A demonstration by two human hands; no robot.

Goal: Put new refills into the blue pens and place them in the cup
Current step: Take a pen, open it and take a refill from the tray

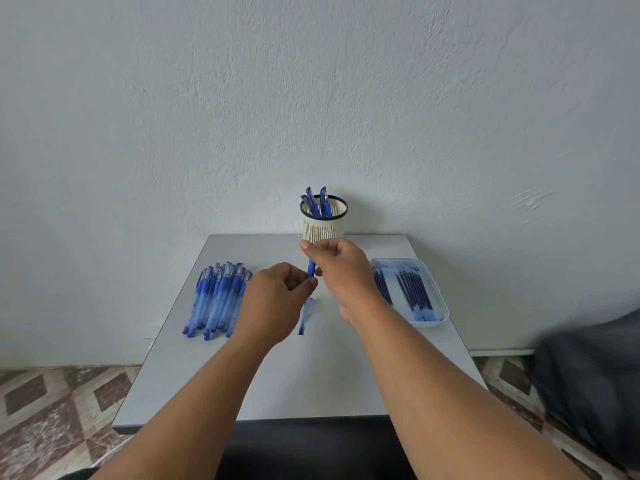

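Left of centre on the bench (277, 393): pile of blue pens (216, 297), long axes running roughly top-to-bottom of frame, capped ends toward the wall.

Centre: left hand (277, 299) curled, fingertips pinching the lower end of the pen in work (311, 268). Right hand (341, 268) pinches its upper end. Pen is near vertical in frame, held above the bench just in front of the cup (323, 220). Which end is the tip: can't tell, both covered.

Just below the hands: a clear pen part (305, 317) lying loose on the bench, axis also near vertical.

Risks:
- forearm sweeps that loose part off the bench
- right hand is close to the cup, a nudge could tip it

Right of centre: tray of refills (410, 292), well apart, refills lying top-to-bottom.
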